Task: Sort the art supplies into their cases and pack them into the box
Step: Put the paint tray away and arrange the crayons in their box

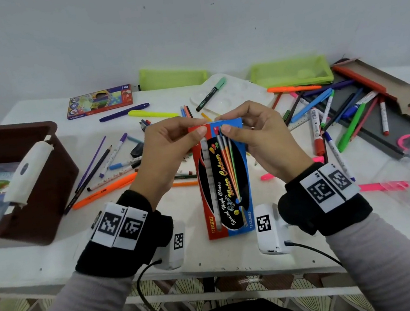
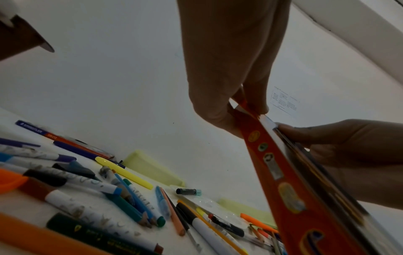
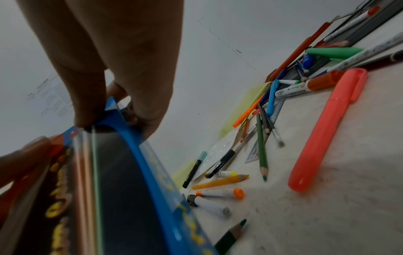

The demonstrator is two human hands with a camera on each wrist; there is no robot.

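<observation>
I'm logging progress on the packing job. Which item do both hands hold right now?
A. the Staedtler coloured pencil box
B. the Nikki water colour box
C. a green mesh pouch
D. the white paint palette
B: the left hand and right hand both pinch the top end of the Nikki water colour box.

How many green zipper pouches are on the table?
2. One green pouch lies at the back by the wall, behind the coloured pencil box; the other green pouch lies back right, beside the paint palette.
</observation>
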